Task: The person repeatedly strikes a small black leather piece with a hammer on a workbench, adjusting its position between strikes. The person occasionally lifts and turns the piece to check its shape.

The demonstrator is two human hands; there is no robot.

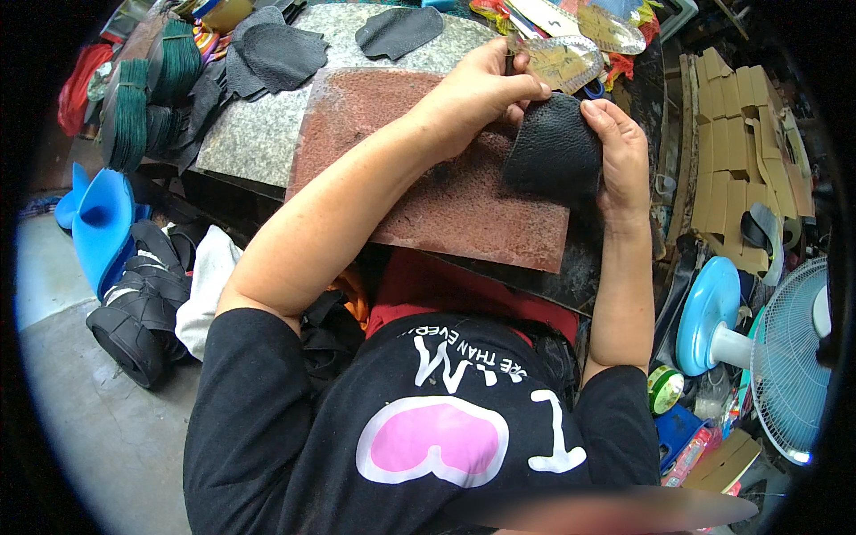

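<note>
A piece of black grained leather [555, 147] is held up between my two hands over the reddish-brown work board [428, 196]. My left hand [481, 94] is closed at its upper left corner, thumb stretched along the top edge. A small dark thing shows by the left fingers, too little of it to name. On the other side, my right hand [622, 156] pinches the upper right edge, with thumb in front and the other fingers partly hidden behind. The leather hangs slightly curved, its lower edge close above the board.
Black leather cut pieces [275, 53] lie on the speckled grey slab [245, 147], with another leather piece [399, 33] farther back. Clear shoe-sole-shaped templates [566, 64] are beyond my hands. Green cord spools [129, 116] stand left; cardboard pieces [731, 152] and a fan [794, 357] are right.
</note>
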